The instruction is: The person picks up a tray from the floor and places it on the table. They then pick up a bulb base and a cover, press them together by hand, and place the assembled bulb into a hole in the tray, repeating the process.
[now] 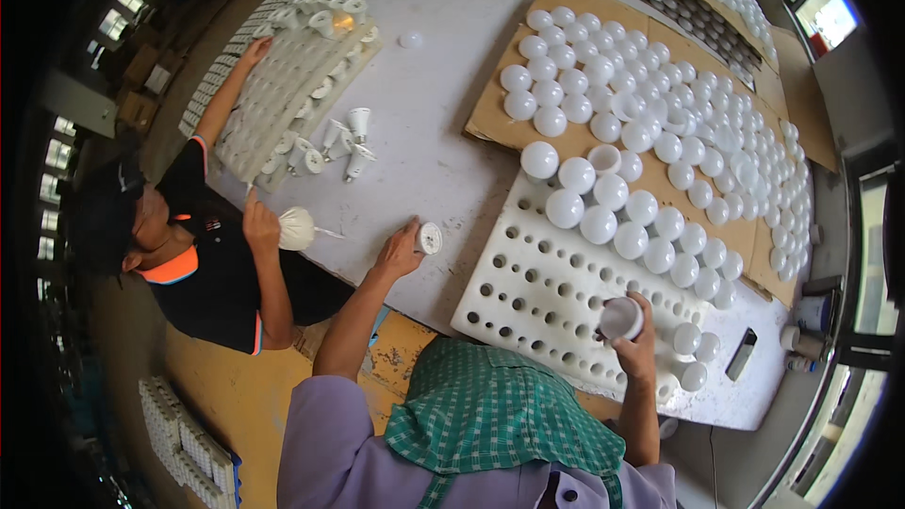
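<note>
My left hand [400, 251] is closed round a white LED bulb base [430, 238], its round component face turned up, above the white table [424, 132]. In my right hand [637, 344] is a white bulb dome [622, 319], tilted so its open rim shows. That hand is over the white foam tray [530, 288], which has rows of round holes. Domes [599, 224] stand in rows along the tray's far side, and a few more domes [694, 377] sit at its right end, close to my right hand.
Many white domes cover a cardboard sheet [492, 121] beyond the tray. At left, a co-worker [222, 264] reaches over a rack [283, 85] of bulb bases and holds a rounded white pouch-like thing [296, 229]. Loose bulb bases [358, 162] lie nearby. One dome [410, 40] sits alone farther off.
</note>
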Available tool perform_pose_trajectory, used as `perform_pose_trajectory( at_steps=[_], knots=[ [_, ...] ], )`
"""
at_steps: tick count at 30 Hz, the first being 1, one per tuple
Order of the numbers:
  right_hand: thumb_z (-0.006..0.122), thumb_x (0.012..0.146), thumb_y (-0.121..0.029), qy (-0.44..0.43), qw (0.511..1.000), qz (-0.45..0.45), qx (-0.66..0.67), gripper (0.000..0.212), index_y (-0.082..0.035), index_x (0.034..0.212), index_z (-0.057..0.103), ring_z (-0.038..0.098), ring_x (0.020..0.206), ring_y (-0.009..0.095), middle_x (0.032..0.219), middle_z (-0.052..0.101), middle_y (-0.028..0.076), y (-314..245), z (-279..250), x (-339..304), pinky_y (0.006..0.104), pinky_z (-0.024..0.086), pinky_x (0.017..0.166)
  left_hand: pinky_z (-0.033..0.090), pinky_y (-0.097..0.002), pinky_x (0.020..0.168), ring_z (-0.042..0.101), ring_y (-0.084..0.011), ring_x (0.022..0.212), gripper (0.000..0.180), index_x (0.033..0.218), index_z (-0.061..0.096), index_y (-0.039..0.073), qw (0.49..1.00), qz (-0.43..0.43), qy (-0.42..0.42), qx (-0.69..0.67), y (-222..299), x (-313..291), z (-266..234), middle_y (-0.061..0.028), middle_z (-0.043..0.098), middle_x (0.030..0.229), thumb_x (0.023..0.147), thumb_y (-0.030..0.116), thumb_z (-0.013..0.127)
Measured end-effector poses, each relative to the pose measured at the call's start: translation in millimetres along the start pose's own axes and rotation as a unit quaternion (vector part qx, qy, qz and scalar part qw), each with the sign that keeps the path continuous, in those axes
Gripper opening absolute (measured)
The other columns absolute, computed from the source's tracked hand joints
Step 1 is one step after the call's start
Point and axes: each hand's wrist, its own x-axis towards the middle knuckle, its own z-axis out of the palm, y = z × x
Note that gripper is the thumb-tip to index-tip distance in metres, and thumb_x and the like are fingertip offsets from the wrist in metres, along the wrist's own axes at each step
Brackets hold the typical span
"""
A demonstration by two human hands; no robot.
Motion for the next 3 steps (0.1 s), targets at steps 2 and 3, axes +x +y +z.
perform_pose_trajectory(
  at_steps=[2,3],
  knots=[
    [0.084,0.055,-0.035,-0.046,0.998,0.004,-0.045,0.103,-0.01,0.14,0.031,0.052,0.111,0.02,0.127,0.049,0.012,18.7,15.1,-1.4,0.0358,0.043,0.094,0.044,-0.0392,0.096,0.055,-0.0344,0.113,0.065,0.124,0.048,0.0,0.987,-0.065,-0.025,-0.142,36.6,-11.8,-3.6,-0.0237,0.055,0.122,0.068,0.018,0.077],
    [0.082,0.057,-0.029,-0.092,0.994,0.011,-0.058,0.104,-0.012,0.144,0.027,0.046,0.118,0.02,0.129,0.047,0.011,15.9,25.6,0.3,0.035,0.036,0.102,0.044,-0.0392,0.096,0.055,-0.0344,0.113,0.065,0.124,0.048,0.0,0.986,-0.054,-0.038,-0.154,47.4,-12.4,13.1,-0.0237,0.055,0.122,0.068,0.018,0.077]
  ],
)
